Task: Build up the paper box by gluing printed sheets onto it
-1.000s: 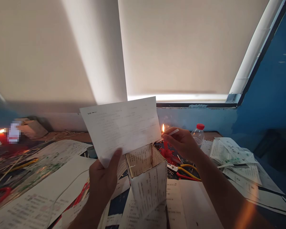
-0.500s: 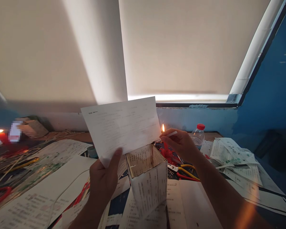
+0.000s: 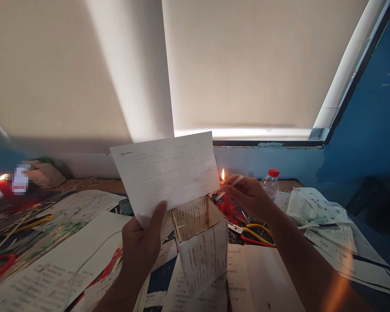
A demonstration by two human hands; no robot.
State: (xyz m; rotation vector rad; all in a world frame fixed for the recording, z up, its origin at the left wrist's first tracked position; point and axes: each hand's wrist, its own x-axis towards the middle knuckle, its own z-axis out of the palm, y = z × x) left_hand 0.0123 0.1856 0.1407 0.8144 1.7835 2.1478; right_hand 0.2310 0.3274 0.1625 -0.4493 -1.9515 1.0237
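Note:
My left hand (image 3: 143,242) is closed on the lower left corner of a white printed paper sheet (image 3: 169,171), thumb in front. The sheet stands tilted along the far rim of a tall open box (image 3: 203,251) covered in printed paper. Between the closed fingers of my right hand (image 3: 245,195) is a thin white stick (image 3: 237,181), which looks like a glue stick. Its lower end points down-left near the box's far right corner. Just behind those fingers burns a candle flame (image 3: 222,174), with red wax below.
Pliers with yellow and red handles (image 3: 258,232) lie right of the box. A red-capped bottle (image 3: 270,185) stands behind my right hand. Papers (image 3: 325,216) pile at the right. At the left are a lit red candle (image 3: 3,186), thin sticks and a red-handled tool (image 3: 1,266).
My right hand has shifted slightly right, away from the sheet's edge, and the white stick's lower end now shows beside the box corner. My left hand, the sheet and the box look unmoved.

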